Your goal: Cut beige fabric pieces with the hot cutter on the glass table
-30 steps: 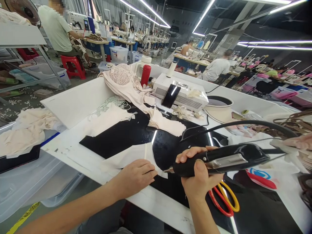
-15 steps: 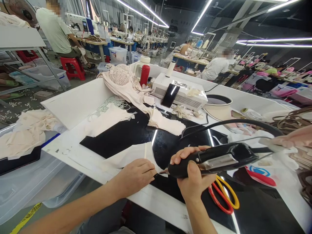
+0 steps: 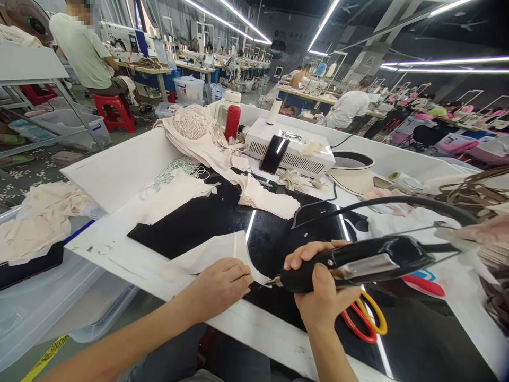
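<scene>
A pale fabric piece (image 3: 210, 252) lies over the near edge of the black glossy sheet (image 3: 274, 244). My left hand (image 3: 225, 286) is closed on its near edge, fingers pressed together. My right hand (image 3: 322, 281) is wrapped round a black handheld tool (image 3: 369, 262) with a metal lever and a cable. The tool's thin metal tip points left and sits at the fabric's right corner, close to my left fingertips. Scissors with red and yellow handles (image 3: 368, 318) lie on the black sheet, right of my right wrist.
Fabric stacks (image 3: 266, 196) and a pale piece (image 3: 175, 193) lie farther back. Behind them are a phone (image 3: 274, 154), a white box (image 3: 290, 146) and a red bottle (image 3: 233, 122). Another person's hand (image 3: 487, 231) is at the right. A seated person (image 3: 83, 50) is at upper left.
The tool and my right hand have shifted slightly right, and the tip has drawn back a little from my left fingers. The other person's hand has moved right.
</scene>
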Tool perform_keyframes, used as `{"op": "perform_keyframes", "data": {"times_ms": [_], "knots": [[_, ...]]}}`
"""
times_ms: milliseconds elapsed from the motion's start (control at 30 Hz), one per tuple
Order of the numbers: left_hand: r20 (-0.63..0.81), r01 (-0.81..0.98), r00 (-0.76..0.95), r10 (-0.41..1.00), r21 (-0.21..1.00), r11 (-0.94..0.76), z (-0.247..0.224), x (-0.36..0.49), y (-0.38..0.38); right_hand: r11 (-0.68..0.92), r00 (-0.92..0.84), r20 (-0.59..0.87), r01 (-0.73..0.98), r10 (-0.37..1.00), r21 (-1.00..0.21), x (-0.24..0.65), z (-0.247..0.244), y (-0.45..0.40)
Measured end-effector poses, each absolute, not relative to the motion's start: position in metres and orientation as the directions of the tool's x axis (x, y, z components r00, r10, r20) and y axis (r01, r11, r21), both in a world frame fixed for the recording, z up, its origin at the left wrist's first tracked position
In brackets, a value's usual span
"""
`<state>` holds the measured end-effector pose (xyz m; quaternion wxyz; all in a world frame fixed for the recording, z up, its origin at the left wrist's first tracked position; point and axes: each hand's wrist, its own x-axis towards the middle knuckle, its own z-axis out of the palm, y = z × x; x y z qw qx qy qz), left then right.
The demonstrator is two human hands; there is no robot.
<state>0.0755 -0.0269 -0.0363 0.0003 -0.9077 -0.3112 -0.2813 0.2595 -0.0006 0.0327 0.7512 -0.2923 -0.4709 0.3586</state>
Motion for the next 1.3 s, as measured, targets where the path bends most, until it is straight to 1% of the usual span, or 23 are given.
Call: {"op": "perform_keyframes", "data": {"times_ms": [100, 233, 433, 533, 600, 733, 800, 900, 1000, 1067, 1167, 1300], "knots": [[0.521, 0.56, 0.636, 0.569, 0.197, -0.805, -0.033, 0.073, -0.026, 0.579, 0.271, 0.516, -0.285, 0.813, -0.764, 0.262, 0.032, 0.0], [0.504, 0.588, 0.601, 0.621, 0.248, -0.77, -0.027, 0.055, -0.019, 0.589, 0.222, 0.546, -0.296, 0.808, -0.752, 0.271, 0.028, 0.005], [0.444, 0.635, 0.627, 0.64, 0.183, -0.75, -0.021, 0.032, -0.009, 0.612, 0.273, 0.553, -0.236, 0.787, -0.755, 0.283, 0.025, 0.022], [0.374, 0.652, 0.645, 0.667, 0.185, -0.735, -0.013, 0.04, -0.019, 0.627, 0.301, 0.558, -0.233, 0.773, -0.743, 0.284, 0.026, 0.03], [0.316, 0.673, 0.626, 0.713, 0.244, -0.698, -0.007, 0.048, -0.028, 0.632, 0.309, 0.559, -0.236, 0.769, -0.739, 0.283, 0.028, 0.033], [0.174, 0.675, 0.584, 0.793, 0.439, -0.593, 0.006, 0.059, -0.033, 0.614, 0.302, 0.543, -0.245, 0.784, -0.75, 0.278, 0.03, 0.032], [0.122, 0.681, 0.586, 0.801, 0.461, -0.569, 0.011, 0.06, -0.024, 0.612, 0.286, 0.546, -0.257, 0.787, -0.748, 0.276, 0.031, 0.031], [0.132, 0.655, 0.649, 0.75, 0.404, -0.638, 0.015, 0.062, 0.002, 0.608, 0.267, 0.548, -0.28, 0.793, -0.743, 0.274, 0.031, 0.031], [0.155, 0.53, 0.785, 0.599, 0.333, -0.78, 0.016, 0.067, 0.032, 0.592, 0.266, 0.531, -0.297, 0.805, -0.749, 0.272, 0.031, 0.031], [0.116, 0.448, 0.858, 0.5, 0.308, -0.839, 0.016, 0.071, 0.048, 0.58, 0.285, 0.51, -0.288, 0.812, -0.762, 0.271, 0.032, 0.03], [0.045, 0.379, 0.911, 0.409, 0.297, -0.876, 0.016, 0.075, 0.063, 0.564, 0.303, 0.487, -0.272, 0.819, -0.78, 0.268, 0.032, 0.029], [-0.002, 0.331, 0.937, 0.348, 0.32, -0.888, 0.02, 0.078, 0.069, 0.561, 0.281, 0.492, -0.281, 0.824, -0.779, 0.265, 0.031, 0.029]]}}
